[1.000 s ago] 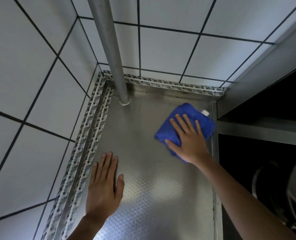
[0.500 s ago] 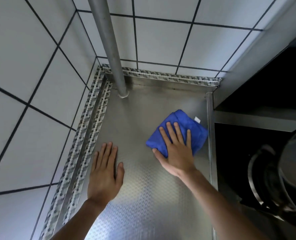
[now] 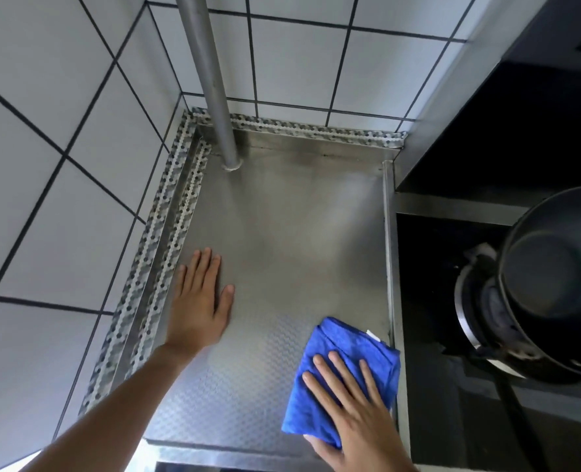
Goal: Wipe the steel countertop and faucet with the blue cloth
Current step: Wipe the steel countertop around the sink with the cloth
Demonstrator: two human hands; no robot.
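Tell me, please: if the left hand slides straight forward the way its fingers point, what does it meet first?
Probably the patterned trim strip along the tiled wall, on bare steel countertop until then. The left hand points up and slightly right, so it might reach the pipe instead.

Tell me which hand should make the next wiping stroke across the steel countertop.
The right hand. It lies flat on the blue cloth at the near right of the countertop. The left hand rests flat on bare steel near the left wall, apart from the cloth, and looks better suited to bracing.

cloth: blue | countertop: silver, embossed weave | tiles: white, dark grout | pot: black
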